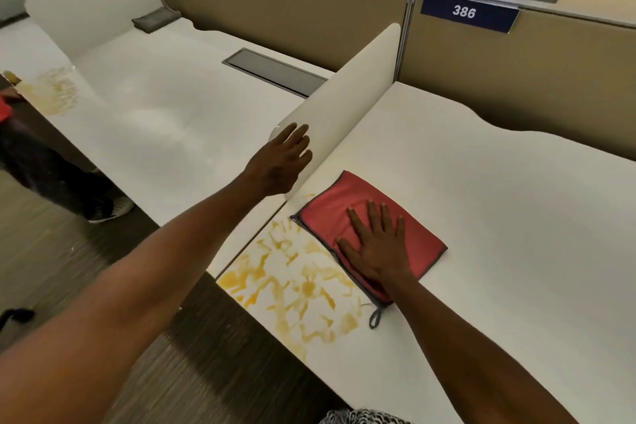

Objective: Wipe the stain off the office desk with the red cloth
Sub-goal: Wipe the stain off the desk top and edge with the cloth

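Red cloth (371, 231) on stained white desk (499, 217)

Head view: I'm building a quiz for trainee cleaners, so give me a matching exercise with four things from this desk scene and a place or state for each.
Things:
1. red cloth
2. left hand
3. yellow stain
4. grey cloth

Places or states:
A. against the white divider's end
B. folded at the far desk's back
C. flat under the right hand
D. smeared at the desk's near corner

Pairs: 1-C, 2-A, 3-D, 4-B
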{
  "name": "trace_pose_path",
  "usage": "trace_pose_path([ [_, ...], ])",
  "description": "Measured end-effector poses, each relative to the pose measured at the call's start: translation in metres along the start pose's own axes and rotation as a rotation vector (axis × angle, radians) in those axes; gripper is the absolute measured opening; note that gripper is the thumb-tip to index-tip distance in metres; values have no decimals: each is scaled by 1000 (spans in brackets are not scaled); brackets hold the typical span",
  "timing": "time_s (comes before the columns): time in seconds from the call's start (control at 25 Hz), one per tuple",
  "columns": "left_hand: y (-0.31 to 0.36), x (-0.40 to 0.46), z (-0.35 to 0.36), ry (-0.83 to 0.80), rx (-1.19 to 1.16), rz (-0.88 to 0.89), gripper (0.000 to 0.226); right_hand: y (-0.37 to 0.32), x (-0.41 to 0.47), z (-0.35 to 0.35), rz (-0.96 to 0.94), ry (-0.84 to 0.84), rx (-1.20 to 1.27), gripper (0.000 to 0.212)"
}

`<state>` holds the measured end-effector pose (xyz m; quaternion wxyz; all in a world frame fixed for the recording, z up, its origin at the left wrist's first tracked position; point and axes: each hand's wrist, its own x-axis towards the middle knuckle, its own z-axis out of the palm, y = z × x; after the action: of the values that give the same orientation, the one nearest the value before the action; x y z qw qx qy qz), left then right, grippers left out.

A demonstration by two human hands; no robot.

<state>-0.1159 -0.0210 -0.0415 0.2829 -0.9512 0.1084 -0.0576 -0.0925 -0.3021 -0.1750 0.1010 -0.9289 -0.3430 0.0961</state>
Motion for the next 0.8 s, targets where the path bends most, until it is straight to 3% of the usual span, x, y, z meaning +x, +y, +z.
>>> trace_pose_path([
  [0.16,-31,17,-2,-56,94,12,46,17,-5,7,-105,31,-24,73],
  [0.32,-51,22,4,-123,104,109,55,10,10,7,29,75,10,67],
  [0.48,-49,22,10,-96,96,127,62,-13,30,5,127,5,20,86],
  [0.6,-40,22,15,-73,79,71,66,-14,24,8,19,-3,11,100],
  [0.8,-37,21,19,-9,13,44,62,-16,30,5,5,95,-8,61],
])
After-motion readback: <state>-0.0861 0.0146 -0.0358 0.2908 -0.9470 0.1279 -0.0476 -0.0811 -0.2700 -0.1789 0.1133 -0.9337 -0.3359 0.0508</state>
